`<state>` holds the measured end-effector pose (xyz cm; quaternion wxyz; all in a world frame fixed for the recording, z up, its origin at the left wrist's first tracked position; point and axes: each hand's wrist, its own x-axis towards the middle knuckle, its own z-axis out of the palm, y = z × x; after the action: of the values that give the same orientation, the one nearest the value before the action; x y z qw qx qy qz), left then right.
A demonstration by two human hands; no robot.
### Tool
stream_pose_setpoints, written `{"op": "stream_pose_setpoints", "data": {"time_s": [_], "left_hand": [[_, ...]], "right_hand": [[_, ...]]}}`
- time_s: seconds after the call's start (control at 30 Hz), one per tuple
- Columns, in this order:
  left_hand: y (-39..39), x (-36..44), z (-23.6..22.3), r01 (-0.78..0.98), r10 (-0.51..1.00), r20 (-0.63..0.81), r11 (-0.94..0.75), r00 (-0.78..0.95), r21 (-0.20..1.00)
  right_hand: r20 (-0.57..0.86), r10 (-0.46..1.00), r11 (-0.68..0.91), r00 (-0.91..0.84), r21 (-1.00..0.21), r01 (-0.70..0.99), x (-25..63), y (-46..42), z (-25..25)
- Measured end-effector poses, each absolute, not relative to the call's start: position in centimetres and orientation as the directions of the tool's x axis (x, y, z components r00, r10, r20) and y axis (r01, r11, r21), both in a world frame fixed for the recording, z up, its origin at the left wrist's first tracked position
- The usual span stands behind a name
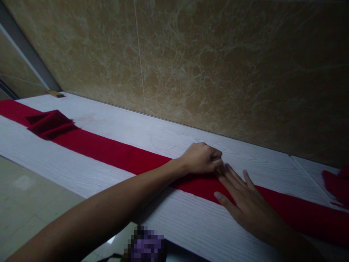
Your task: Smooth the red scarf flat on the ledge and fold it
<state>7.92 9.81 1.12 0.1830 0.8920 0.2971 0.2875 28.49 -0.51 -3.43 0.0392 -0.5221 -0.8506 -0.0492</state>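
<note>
A long strip of red cloth (109, 148) runs lengthwise along a white, wood-grained tabletop (174, 214). My left hand (203, 158) is curled closed over the strip. What its fingers hold, if anything, is hidden. Just to its right, my right hand (242, 198) lies palm down across the cloth, fingers spread. Its longer fingertips come close to the left fist; whether they touch it I cannot tell. Toward the left end, part of the red cloth is bunched up in folds (51, 123).
A tan tiled wall (191, 65) borders the table's far edge. A small brown block (55, 93) sits at the far left corner, and more crumpled red cloth (336, 183) lies at the right. Below the near edge are floor tiles (24, 189) and a pixelated purple patch (147, 245).
</note>
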Motion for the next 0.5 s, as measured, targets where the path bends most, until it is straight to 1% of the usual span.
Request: {"op": "stream_pose_setpoints", "data": {"time_s": [0.5], "left_hand": [[9.73, 8.03, 1.2, 0.447, 0.644, 0.385, -0.75, 0.661, 0.487]], "right_hand": [[0.141, 0.887, 0.443, -0.44, 0.013, 0.897, 28.45, -0.63, -3.25]]}}
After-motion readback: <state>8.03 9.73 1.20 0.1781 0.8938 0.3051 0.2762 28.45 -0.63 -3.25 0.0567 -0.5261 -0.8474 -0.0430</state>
